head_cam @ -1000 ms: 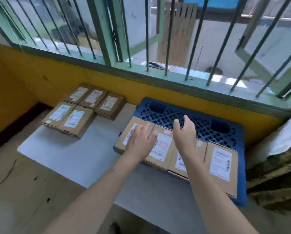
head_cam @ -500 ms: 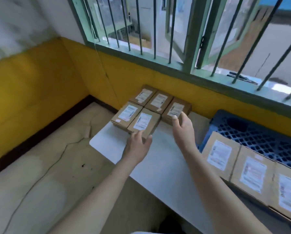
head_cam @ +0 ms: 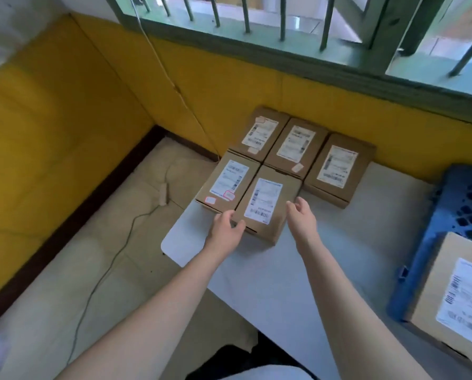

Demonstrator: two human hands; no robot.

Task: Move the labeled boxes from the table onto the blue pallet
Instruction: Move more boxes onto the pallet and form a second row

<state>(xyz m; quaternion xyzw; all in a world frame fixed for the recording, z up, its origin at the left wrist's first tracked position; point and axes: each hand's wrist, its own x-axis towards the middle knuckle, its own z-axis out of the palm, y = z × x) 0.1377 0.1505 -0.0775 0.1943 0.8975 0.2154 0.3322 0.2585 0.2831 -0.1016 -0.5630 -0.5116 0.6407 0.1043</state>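
Note:
Several brown labeled boxes lie in two rows at the far left of the white table (head_cam: 270,272). The front-right box (head_cam: 265,200) sits between my hands. My left hand (head_cam: 225,229) touches its near-left corner, fingers apart. My right hand (head_cam: 302,215) is against its right edge, also spread. Neither hand has lifted it. Beside it lies the front-left box (head_cam: 229,179), and behind are three more boxes (head_cam: 296,144). The blue pallet (head_cam: 454,204) stands at the right edge with one labeled box (head_cam: 459,292) on it.
A yellow wall (head_cam: 229,86) runs right behind the boxes, under a green barred window (head_cam: 284,42). A thin cable (head_cam: 106,270) trails over the beige floor left of the table. A dark object lies on the floor below the table's near edge.
The view has swung left from the pallet to the boxes on the table. Both hands moved from the pallet boxes to either side of the front-right box.

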